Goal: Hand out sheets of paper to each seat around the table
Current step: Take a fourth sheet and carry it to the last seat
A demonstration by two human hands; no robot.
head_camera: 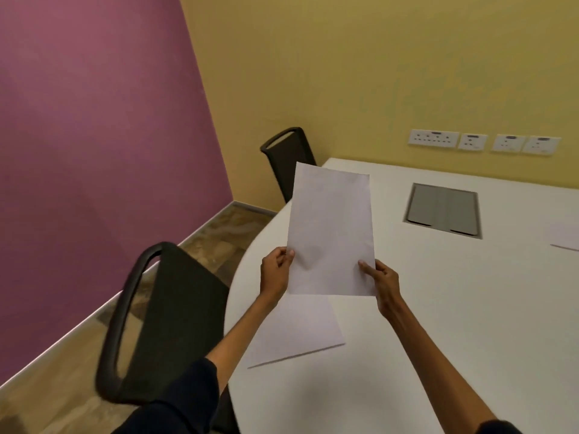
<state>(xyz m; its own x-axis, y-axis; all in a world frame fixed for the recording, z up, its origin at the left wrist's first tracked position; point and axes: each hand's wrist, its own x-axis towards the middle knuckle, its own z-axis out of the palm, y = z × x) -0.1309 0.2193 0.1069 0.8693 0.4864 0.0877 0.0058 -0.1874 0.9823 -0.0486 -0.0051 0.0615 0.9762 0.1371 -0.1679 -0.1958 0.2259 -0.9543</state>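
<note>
Purple wall [94,120] meets yellow wall [376,73] (sockets [482,141]); wood-look floor [225,227].

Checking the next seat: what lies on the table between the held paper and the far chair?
Nothing; in the head view, bare table runs from the held paper to the far chair.

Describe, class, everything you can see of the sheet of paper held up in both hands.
The held sheet is plain white paper, blank on the side shown, rectangular and uncreased. It stands nearly upright in portrait, tilted slightly, above the white table. The left hand pinches its lower left edge and the right hand its lower right edge, thumbs on the front. Whether it is one sheet or several cannot be told. Its lower edge overlaps the view of another sheet lying flat on the table.
</note>
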